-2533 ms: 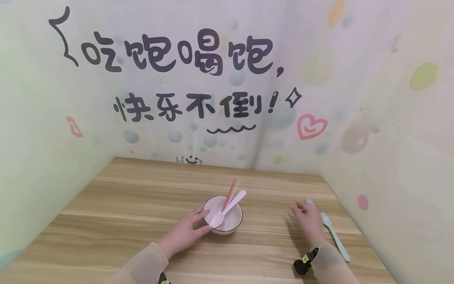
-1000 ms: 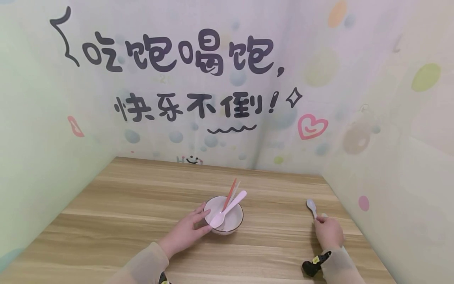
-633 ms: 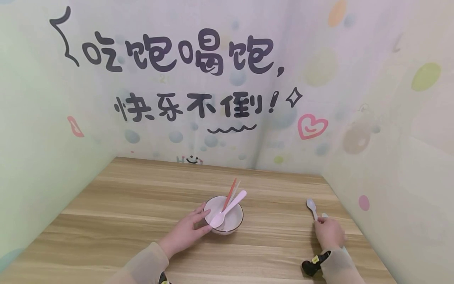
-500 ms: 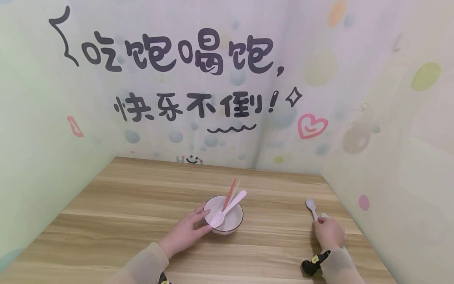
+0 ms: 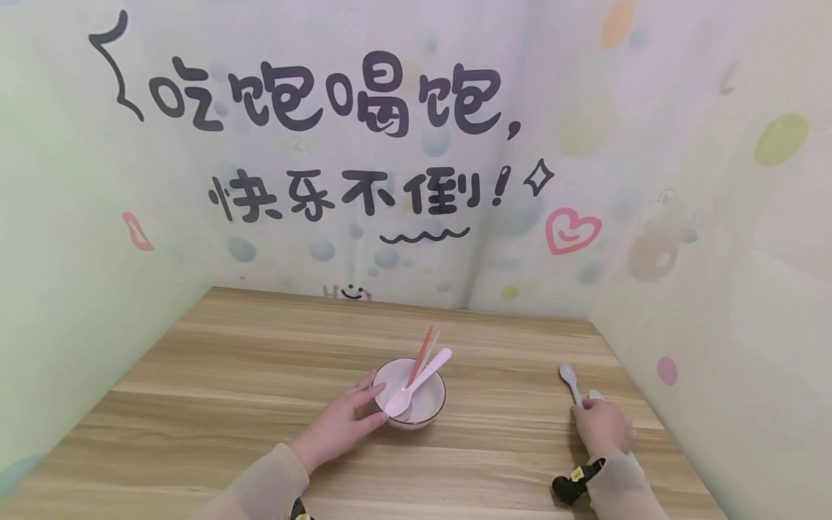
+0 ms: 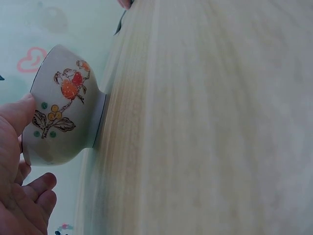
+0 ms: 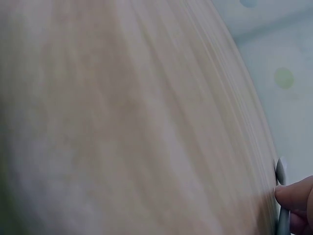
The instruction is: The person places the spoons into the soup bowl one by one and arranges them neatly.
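A white bowl [image 5: 425,415] with a dark rim stands on the table; fruit and leaves decorate its outside in the left wrist view. My left hand [image 5: 341,426] holds its left side, thumb and fingers spread along the rim. Inside the bowl lean a pink spoon [image 5: 429,374], a red stick-like handle [image 5: 419,355] and a pale thin handle [image 5: 430,348]. At the right, my right hand [image 5: 603,427] pinches the handle of a pale lavender-grey spoon [image 5: 569,377] lying along the table. A light blue-green spoon [image 5: 596,394] is mostly hidden under that hand.
The wood-grain table [image 5: 260,361] is closed in by a printed back wall [image 5: 416,274] with dark lettering and by pale side walls. The right wall [image 5: 728,375] rises close beyond my right hand. A black wrist camera [image 5: 568,490] hangs at my right wrist.
My right hand has moved right and toward me from above the spoons and taken the lavender-grey spoon's handle. Lately it has shifted only slightly. My left hand and the bowl have stayed in place.
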A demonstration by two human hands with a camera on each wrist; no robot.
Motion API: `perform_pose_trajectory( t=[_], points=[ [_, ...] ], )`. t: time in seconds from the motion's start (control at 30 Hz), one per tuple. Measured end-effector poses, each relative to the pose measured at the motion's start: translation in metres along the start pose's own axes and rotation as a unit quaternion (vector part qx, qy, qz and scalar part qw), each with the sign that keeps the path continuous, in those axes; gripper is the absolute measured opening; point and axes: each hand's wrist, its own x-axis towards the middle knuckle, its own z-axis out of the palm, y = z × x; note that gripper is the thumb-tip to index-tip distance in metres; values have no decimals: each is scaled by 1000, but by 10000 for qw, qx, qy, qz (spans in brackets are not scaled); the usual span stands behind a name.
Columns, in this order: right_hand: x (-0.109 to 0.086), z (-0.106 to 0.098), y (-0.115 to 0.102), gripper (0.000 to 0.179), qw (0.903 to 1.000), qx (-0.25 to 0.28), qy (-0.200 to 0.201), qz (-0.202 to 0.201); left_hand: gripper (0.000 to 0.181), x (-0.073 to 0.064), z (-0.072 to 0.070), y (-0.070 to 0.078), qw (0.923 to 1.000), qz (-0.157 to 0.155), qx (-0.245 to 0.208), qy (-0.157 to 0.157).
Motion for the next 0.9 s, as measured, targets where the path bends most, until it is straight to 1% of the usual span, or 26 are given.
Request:
perform_pose_trajectory(
  t=[0.27,0.53,0.8,0.9],
  points=[
    [2,0,0,37,10000,-70,-22,-22,62,0,0,-1,10000,7,-1,0],
    [3,3,1,34,10000,-86,-18,14,62,0,0,0,10000,11,-7,-8],
    [5,4,0,31,9998,-123,-47,-125,61,0,0,0,10000,1,-31,-1],
    [5,5,1,30,9998,-54,-61,-167,61,0,-1,0,10000,-8,-22,0]
  ],
)
